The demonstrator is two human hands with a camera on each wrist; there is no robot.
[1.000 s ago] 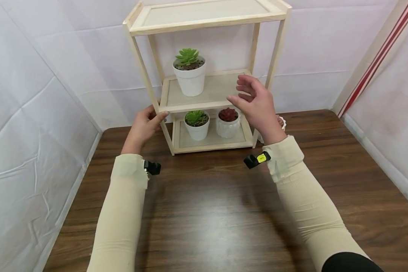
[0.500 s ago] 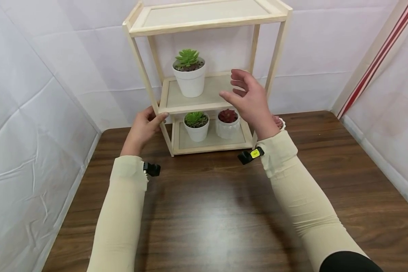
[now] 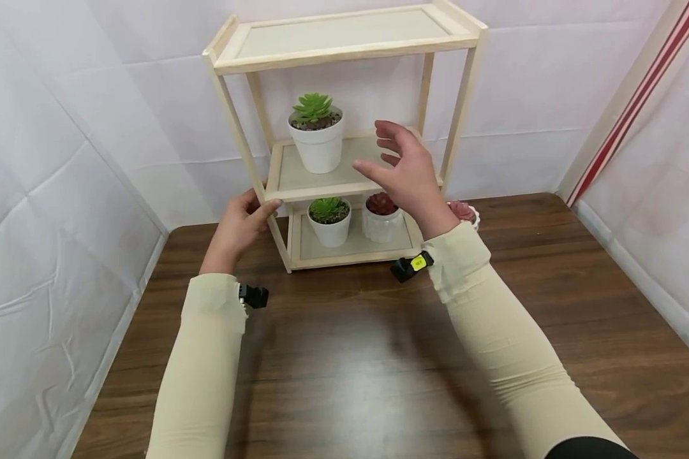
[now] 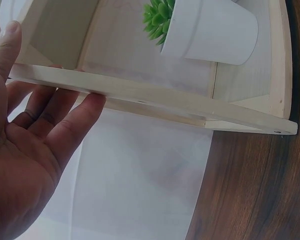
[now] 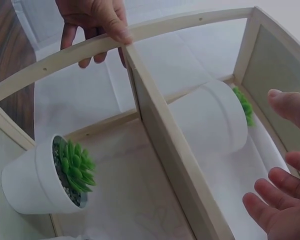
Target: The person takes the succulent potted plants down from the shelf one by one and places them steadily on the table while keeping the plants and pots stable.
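A light wooden three-tier shelf (image 3: 344, 55) stands on the table. My left hand (image 3: 238, 228) grips its left front post at the middle tier; in the left wrist view the fingers reach behind the post (image 4: 155, 95). On the middle tier sits a large white pot with a green succulent (image 3: 318, 148). Before the right part of that tier, my right hand (image 3: 404, 169) is raised, fingers spread and holding nothing. In the right wrist view it faces the large pot (image 5: 207, 117), apart from it. Below are a smaller green succulent (image 3: 330, 231) and a dark red succulent (image 3: 381, 224) in white pots.
A pink succulent (image 3: 462, 211) in a white container stands right of the shelf, partly hidden by the right wrist. The brown wooden table (image 3: 344, 357) stretches in front. White sheeting (image 3: 551, 95) hangs behind and at both sides.
My right hand has moved left across the middle tier toward the large pot. The left hand keeps its hold on the post. The head view has tilted up slightly.
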